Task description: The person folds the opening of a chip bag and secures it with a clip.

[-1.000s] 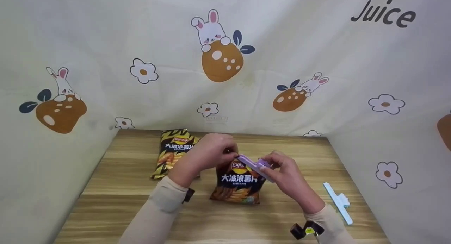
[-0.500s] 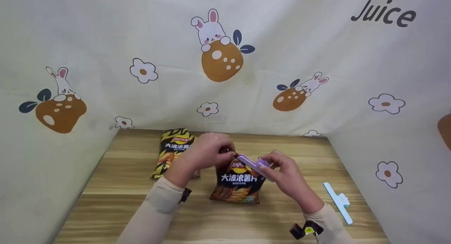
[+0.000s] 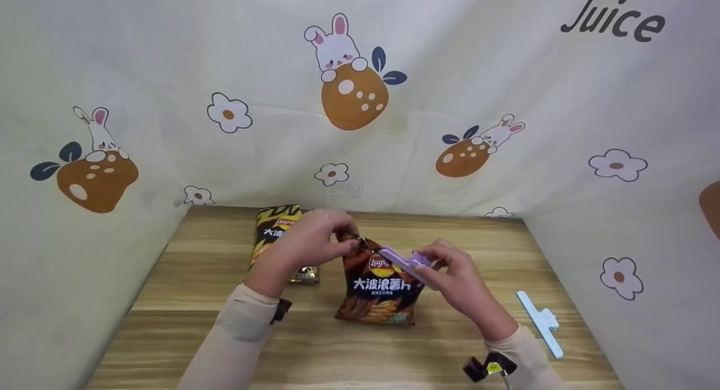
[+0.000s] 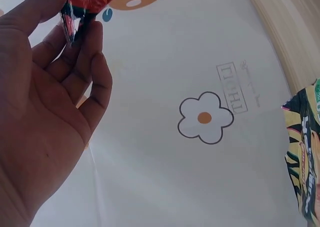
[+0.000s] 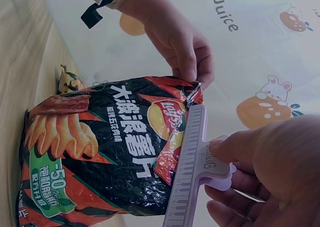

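Note:
A black and orange chip bag (image 3: pixel 377 300) stands upright on the table in the head view. My left hand (image 3: pixel 316 239) pinches its top left corner; the left wrist view shows that shiny corner (image 4: pixel 80 7) between thumb and fingers. A long lilac bag clip (image 5: pixel 186 174) lies slantwise across the top right part of the bag. My right hand (image 3: pixel 462 280) grips the clip's handle, with the thumb on one side and fingers behind. In the right wrist view a folded-over flap of the bag shows beside the clip bar.
Behind my left forearm lies a second chip bag (image 3: pixel 273 232), yellow and black, partly hidden. A light blue bag clip (image 3: pixel 541 325) rests near the table's right edge. Printed cloth (image 3: pixel 270 159) hangs round the back and sides of the wooden table (image 3: pixel 185 328).
My left hand has slid left along the bag's top, away from the clip's end, baring more of the top edge. The right hand and the clip stay nearly still.

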The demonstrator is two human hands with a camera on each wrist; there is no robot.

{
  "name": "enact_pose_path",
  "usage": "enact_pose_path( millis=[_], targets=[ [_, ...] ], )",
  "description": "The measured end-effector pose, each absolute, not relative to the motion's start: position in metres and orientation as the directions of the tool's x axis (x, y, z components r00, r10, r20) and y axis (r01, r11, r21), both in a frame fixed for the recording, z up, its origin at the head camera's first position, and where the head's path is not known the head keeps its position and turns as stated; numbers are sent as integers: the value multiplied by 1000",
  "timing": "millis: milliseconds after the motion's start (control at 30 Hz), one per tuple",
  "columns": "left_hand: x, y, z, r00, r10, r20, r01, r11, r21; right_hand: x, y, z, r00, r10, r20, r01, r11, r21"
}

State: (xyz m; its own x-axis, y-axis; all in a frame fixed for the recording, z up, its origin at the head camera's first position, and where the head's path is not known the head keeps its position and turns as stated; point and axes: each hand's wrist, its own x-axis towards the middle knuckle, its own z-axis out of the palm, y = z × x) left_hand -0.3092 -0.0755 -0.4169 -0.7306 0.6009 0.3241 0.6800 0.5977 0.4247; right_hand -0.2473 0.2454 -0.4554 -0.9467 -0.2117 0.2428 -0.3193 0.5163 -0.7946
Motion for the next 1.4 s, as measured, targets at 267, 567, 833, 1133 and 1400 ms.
enact_pose_path(
  millis=[267, 567, 833, 1133, 1400],
  targets=[
    [-309, -89, -420, -748, 558, 359, 661, 571, 487, -249, 246, -457, -947, -210, 245, -320, 517, -794],
    [-310, -89, -424, -764, 531, 366, 643, 583, 496, -249, 244, -458, -946, -198, 256, -322, 520, -791],
    [-309, -89, -424, -763, 535, 364, 645, 584, 493, -246, 242, -456, -950, -179, 256, -313, 509, -802],
    [-309, -89, -424, -762, 537, 363, 646, 587, 488, -251, 238, -455, -940, -183, 289, -342, 484, -805],
    [-310, -89, -426, -751, 536, 385, 660, 583, 474, -255, 231, -453, -928, -178, 328, -373, 480, -794]
  ],
)
